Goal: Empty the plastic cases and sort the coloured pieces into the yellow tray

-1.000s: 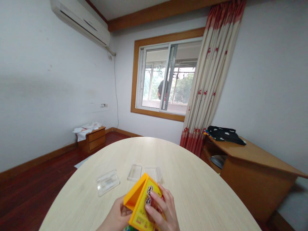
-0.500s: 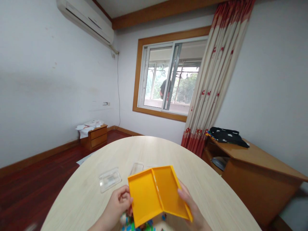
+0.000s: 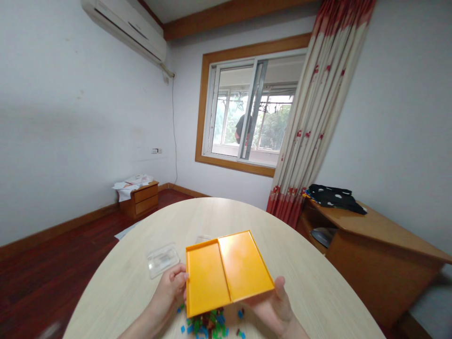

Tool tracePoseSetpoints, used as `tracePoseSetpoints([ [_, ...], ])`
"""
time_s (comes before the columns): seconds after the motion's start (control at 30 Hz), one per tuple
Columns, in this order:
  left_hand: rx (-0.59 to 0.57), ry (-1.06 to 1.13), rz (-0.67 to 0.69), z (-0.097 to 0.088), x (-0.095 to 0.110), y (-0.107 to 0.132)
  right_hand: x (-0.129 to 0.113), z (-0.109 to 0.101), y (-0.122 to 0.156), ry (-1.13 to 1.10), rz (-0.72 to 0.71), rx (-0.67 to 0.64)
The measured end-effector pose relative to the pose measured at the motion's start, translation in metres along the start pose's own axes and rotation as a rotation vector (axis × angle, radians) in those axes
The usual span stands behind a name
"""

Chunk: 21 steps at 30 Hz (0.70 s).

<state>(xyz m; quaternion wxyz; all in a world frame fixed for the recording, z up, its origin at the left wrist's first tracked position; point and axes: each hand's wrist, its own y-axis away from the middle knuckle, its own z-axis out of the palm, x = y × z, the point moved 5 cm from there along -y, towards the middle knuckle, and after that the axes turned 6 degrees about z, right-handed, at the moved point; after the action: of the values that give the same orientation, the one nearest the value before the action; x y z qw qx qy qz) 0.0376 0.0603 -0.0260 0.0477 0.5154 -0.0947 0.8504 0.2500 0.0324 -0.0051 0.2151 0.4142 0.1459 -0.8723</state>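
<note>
One second ago the yellow box (image 3: pixel 226 270) stood half closed like a tent between the hands, with its printed outside toward the camera. Now it is opened flat, its two plain inner halves face up, and it tilts down toward the person above the near part of the round table (image 3: pixel 318 292). On the left a clear plastic lid (image 3: pixel 163 259) lies on the table as before, just beyond the left hand (image 3: pixel 173 287). That hand grips the left edge of the box, with the fingers curled at the rim. Under the low edge of the box a heap of small coloured pieces (image 3: pixel 208 325), blue, green and dark red, lies on the table; half a second ago only a few of them showed. The right hand (image 3: pixel 273 308) carries the right half from below, with the thumb at the near corner. A second clear piece (image 3: pixel 203 238) is almost wholly hidden behind the box. The coloured pieces are blurred and cut off by the lower border.
</note>
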Motion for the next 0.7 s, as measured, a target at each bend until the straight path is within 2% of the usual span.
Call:
tracePoseSetpoints([
  [0.23,0.009,0.03,-0.038,-0.004,-0.006,-0.001,0.001,0.007,-0.001,-0.049,0.021,-0.059],
  [0.37,0.024,0.079,-0.036,0.001,-0.002,0.0,0.01,0.017,-0.004,-0.055,0.042,-0.132],
  [0.43,0.016,0.086,-0.02,0.003,-0.002,0.001,0.017,0.023,-0.006,-0.031,0.058,-0.121],
  [0.53,-0.035,0.032,0.015,0.006,-0.003,0.002,0.027,0.026,-0.008,0.035,0.085,-0.019],
  [0.7,-0.119,-0.098,0.023,0.01,-0.009,0.003,0.025,0.012,-0.013,0.11,-0.015,0.33],
])
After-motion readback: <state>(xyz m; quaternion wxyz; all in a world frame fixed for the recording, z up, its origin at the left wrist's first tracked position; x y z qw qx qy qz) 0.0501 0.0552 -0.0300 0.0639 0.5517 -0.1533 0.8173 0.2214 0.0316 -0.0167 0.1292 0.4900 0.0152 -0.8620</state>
